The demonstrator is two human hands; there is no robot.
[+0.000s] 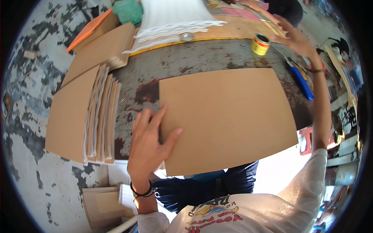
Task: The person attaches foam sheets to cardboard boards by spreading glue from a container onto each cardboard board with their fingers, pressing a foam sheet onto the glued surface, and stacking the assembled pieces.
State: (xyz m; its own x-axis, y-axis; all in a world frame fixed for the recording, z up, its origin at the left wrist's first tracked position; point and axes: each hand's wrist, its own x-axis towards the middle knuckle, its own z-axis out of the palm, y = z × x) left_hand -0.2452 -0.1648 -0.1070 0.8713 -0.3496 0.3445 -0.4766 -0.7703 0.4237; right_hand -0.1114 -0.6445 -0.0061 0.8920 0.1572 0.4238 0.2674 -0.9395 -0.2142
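Observation:
A flat brown cardboard sheet (229, 120) lies on the dark worn table, its near edge overhanging the front. My left hand (149, 141) rests at the sheet's left edge, fingers apart, with thumb and index fingertip on top of the board. My right hand (297, 39) reaches to the far right corner, fingers spread beside a thin tan edge (275, 29); contact there is hard to make out. Just left of that hand stands an open yellow can (260, 44). A blue-handled tool (301, 82) lies nearer me, right of the sheet.
Padded boards (70, 116) are stacked at the left, with brown boards (97, 50) behind them. Wavy white foam sheets (175, 19) lie at the back near a small round metal lid (187, 37) and a green bag (127, 11). Another person's arm (256, 6) shows beyond the table.

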